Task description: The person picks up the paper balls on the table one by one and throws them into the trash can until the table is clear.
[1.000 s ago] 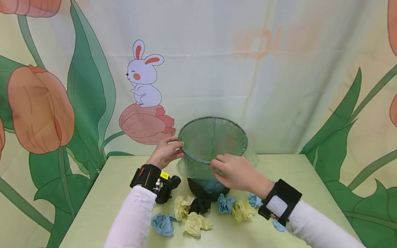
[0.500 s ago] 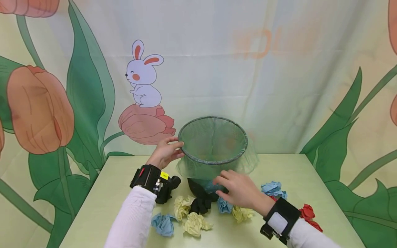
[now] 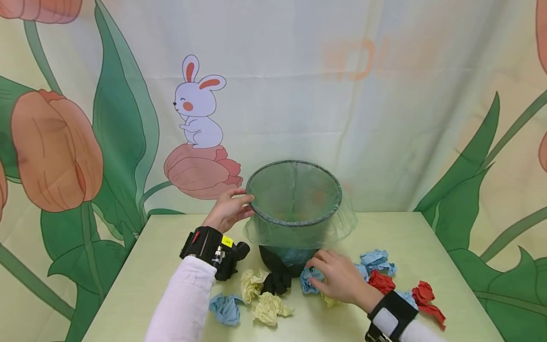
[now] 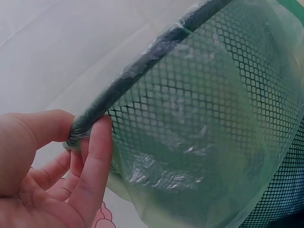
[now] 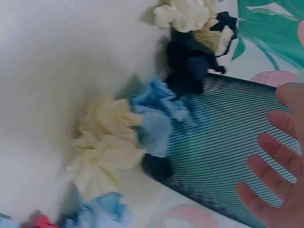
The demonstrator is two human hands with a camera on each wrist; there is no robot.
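Observation:
A dark mesh wastebasket (image 3: 273, 261), lined with a thin green plastic bag (image 3: 295, 236), stands upright mid-table. The bag is folded out over the rim. My left hand (image 3: 228, 209) pinches the rim at its left side; in the left wrist view, thumb and fingers (image 4: 97, 161) grip it through the bag. My right hand (image 3: 339, 278) is low at the basket's front right, just over a blue crumpled paper ball (image 3: 308, 280). Its fingers are spread and hold nothing in the right wrist view. A yellow paper ball (image 3: 329, 300) is mostly hidden below that hand.
Left of centre lie yellow (image 3: 270, 308), black (image 3: 277, 283) and blue (image 3: 225, 309) paper balls. On the right are more blue (image 3: 378, 262) and red (image 3: 381, 282) ones. A printed cloth backdrop (image 3: 278, 104) hangs behind the table (image 3: 141, 266).
My right hand has left the basket's front rim and moved down toward the paper balls, uncovering blue and red ones on the right. The left hand keeps its place on the rim.

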